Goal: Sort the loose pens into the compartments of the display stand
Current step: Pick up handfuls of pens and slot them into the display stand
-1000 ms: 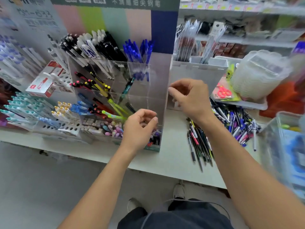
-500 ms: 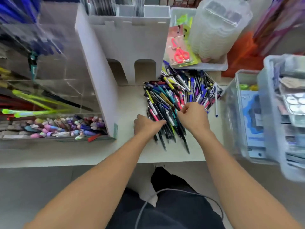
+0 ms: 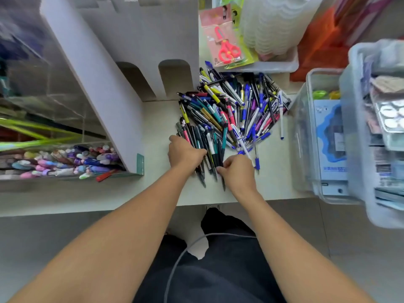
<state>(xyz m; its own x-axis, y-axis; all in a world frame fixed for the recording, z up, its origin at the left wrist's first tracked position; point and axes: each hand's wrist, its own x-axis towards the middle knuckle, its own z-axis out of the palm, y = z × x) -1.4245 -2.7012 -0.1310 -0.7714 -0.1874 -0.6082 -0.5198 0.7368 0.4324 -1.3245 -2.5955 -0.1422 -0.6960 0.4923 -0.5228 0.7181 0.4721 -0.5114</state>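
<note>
A heap of loose pens [image 3: 236, 110] in black, blue, teal, pink and yellow lies on the pale counter [image 3: 157, 119]. My left hand [image 3: 185, 153] rests on the near left edge of the heap, fingers curled over several dark pens. My right hand [image 3: 237, 173] pinches the lower ends of a few black pens [image 3: 216, 158] at the near edge. The clear display stand [image 3: 65, 110] with its white side panel stands to the left; its bottom compartment holds pastel pens [image 3: 65, 162] and green pens lie higher up.
A white divider with two arched cut-outs [image 3: 153, 62] stands behind the heap. A tray with packaged red scissors [image 3: 228, 49] and stacked cups is at the back. Clear plastic bins [image 3: 328, 136] crowd the right. The counter's front edge runs just below my hands.
My view has swung from the stand down to the pen heap. Both hands came down from the stand onto the near edge of the heap, and the right hand has closed on some black pens.
</note>
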